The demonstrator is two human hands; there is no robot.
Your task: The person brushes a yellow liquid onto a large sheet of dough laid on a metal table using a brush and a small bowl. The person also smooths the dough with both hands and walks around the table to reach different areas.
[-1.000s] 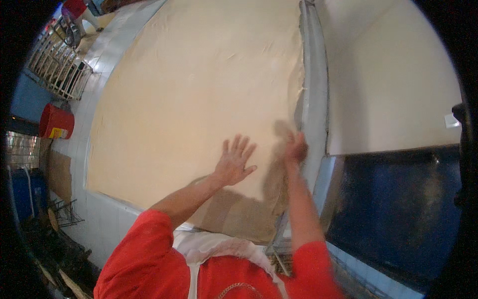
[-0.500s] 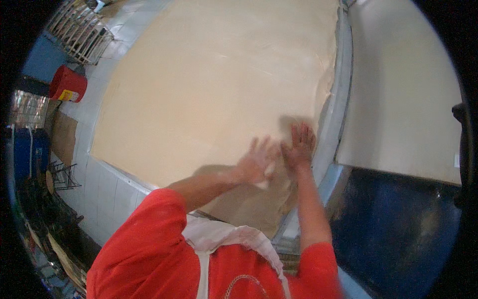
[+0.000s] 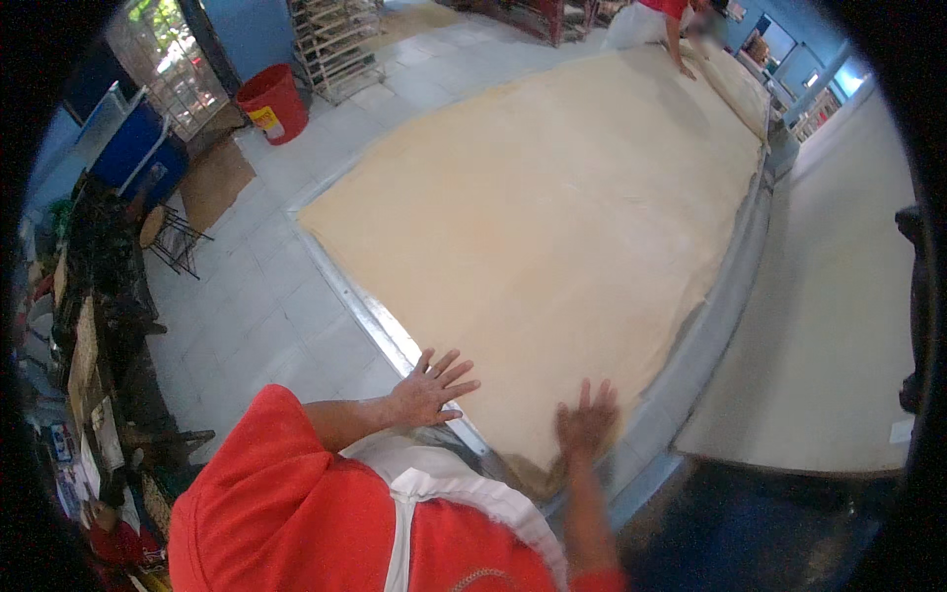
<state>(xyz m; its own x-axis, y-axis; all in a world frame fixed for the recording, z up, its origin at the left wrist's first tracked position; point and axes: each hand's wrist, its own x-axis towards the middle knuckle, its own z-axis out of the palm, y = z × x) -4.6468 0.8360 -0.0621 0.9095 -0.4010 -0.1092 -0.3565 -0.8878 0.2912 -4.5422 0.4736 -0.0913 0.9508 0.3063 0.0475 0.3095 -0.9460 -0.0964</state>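
A wide, thin sheet of pale dough [image 3: 533, 227] covers the long table, and its near end narrows toward me. My left hand [image 3: 431, 395] is open with fingers spread, over the table's metal edge [image 3: 380, 321] beside the dough. Its fingertips reach toward the sheet; whether they touch it I cannot tell. At the near right corner, my right hand [image 3: 587, 422] lies open and flat on the dough or just above it. Neither hand holds anything. The dough's right border looks uneven and slightly folded.
Another person's hand [image 3: 687, 69] reaches onto the far end of the dough. A pale wall [image 3: 809, 296] with a dark blue lower part [image 3: 750, 533] runs close along the right. Leftward on the tiled floor stand a red bucket [image 3: 273, 107], a slatted rack [image 3: 335, 49] and a stool [image 3: 176, 240].
My view has tilted up, bringing the far end and the other person into sight. My left hand has moved left, away from my right hand, to the table's edge. Both hands stay open.
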